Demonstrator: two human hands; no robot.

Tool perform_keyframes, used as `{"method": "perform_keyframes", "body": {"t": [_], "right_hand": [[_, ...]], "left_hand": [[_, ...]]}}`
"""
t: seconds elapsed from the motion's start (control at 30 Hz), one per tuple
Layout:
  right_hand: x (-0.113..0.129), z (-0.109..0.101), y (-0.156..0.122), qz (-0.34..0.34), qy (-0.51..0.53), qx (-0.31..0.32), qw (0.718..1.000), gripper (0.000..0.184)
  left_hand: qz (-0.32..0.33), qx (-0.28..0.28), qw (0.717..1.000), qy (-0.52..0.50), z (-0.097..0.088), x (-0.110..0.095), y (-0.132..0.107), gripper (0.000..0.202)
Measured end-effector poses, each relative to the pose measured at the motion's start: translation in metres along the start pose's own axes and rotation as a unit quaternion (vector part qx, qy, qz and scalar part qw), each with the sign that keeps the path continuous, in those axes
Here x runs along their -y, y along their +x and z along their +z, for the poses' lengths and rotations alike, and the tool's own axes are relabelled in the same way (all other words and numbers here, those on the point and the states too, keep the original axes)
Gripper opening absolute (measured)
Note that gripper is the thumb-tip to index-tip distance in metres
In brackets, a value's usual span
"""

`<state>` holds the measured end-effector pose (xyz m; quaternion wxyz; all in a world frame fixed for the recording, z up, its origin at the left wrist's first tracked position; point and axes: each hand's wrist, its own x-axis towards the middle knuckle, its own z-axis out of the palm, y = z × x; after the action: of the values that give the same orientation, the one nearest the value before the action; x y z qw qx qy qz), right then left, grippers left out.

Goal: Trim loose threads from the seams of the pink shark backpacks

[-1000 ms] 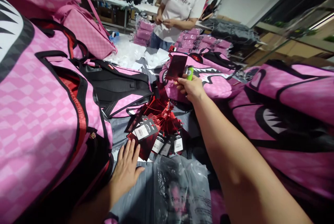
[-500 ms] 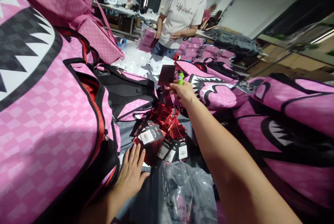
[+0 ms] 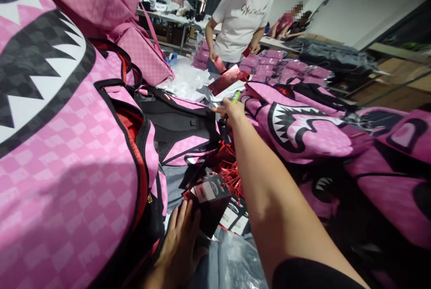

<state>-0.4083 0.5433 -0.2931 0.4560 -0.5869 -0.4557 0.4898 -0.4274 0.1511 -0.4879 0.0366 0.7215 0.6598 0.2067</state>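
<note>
My right hand (image 3: 232, 110) is stretched forward with a bright green cylinder (image 3: 236, 97), its kind unclear, tucked in it. The index finger points left. Just beyond the fingertips a shiny red card (image 3: 226, 80) shows apart from the hand, tilted. My left hand (image 3: 183, 235) lies at the left edge of a pile of tags, fingers stretched out and touching a black hang tag (image 3: 209, 189) with a pale label. Red strings (image 3: 232, 168) bunch behind it, partly hidden by my right forearm. More labelled tags (image 3: 235, 217) lie beside them.
Pink checked backpacks with shark mouths crowd the left (image 3: 67, 199) and right (image 3: 316, 129). A black-strapped backpack (image 3: 178, 123) lies between. Clear plastic (image 3: 239, 262) is in front. Across the table a person in a white shirt (image 3: 240, 19) handles red cards near wrapped pink packs (image 3: 269, 64).
The dark red card has left my right hand and is now beyond it, towards the other person. The tag by my left hand has tilted up. The view has shifted left.
</note>
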Motion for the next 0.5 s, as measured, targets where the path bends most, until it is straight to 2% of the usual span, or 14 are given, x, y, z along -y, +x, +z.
{"method": "perform_keyframes", "body": {"t": [0.07,0.17,0.37,0.5], "right_hand": [[-0.013,0.002,0.004,-0.008,0.008,-0.007,1.000,0.012],[-0.026,-0.015,0.003,-0.020,0.006,-0.032,0.999,0.012],[-0.017,-0.067,-0.010,-0.015,-0.045,-0.047,0.998,0.022],[-0.012,-0.077,-0.023,0.027,-0.095,0.002,0.995,0.029]], "left_hand": [[0.006,0.010,1.000,0.012,0.000,-0.001,0.001,0.101],[0.002,0.012,0.999,0.042,0.001,-0.002,0.003,0.102],[0.024,-0.036,0.996,0.084,0.005,0.003,0.005,0.087],[0.034,-0.041,0.994,0.092,0.004,0.005,0.005,0.085]]}}
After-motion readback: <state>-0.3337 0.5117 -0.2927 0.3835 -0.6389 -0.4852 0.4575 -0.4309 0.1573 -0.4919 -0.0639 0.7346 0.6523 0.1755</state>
